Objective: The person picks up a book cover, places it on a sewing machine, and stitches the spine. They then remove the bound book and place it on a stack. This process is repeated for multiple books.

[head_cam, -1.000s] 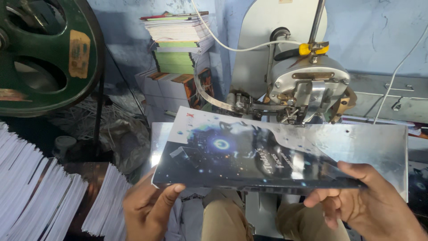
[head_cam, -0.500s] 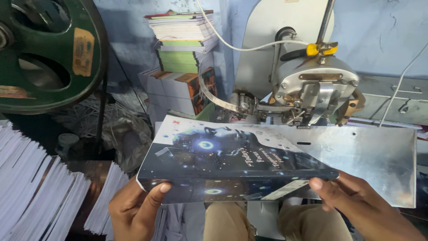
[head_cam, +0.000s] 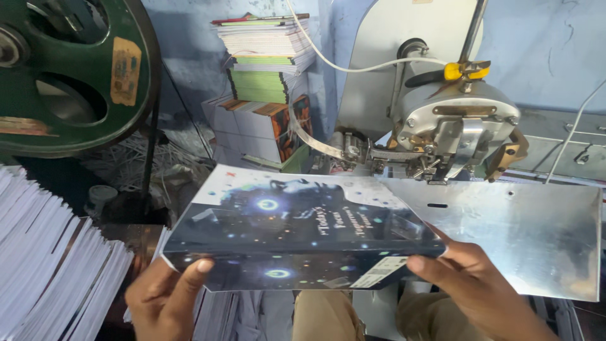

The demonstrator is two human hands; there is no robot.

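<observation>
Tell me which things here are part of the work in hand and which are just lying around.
In hand:
dark booklet, held by left hand and right hand
metal plate of the stitching machine

Lying about:
green flywheel
booklet stack by the wall
white sheet piles

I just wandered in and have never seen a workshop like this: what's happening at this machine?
A person holds a dark glossy booklet cover with glowing dots in both hands, the left hand at its near left corner and the right hand at its near right corner. It lies partly over the shiny metal plate of a grey stitching machine. White paper stacks sit to the left, below a green flywheel.
</observation>
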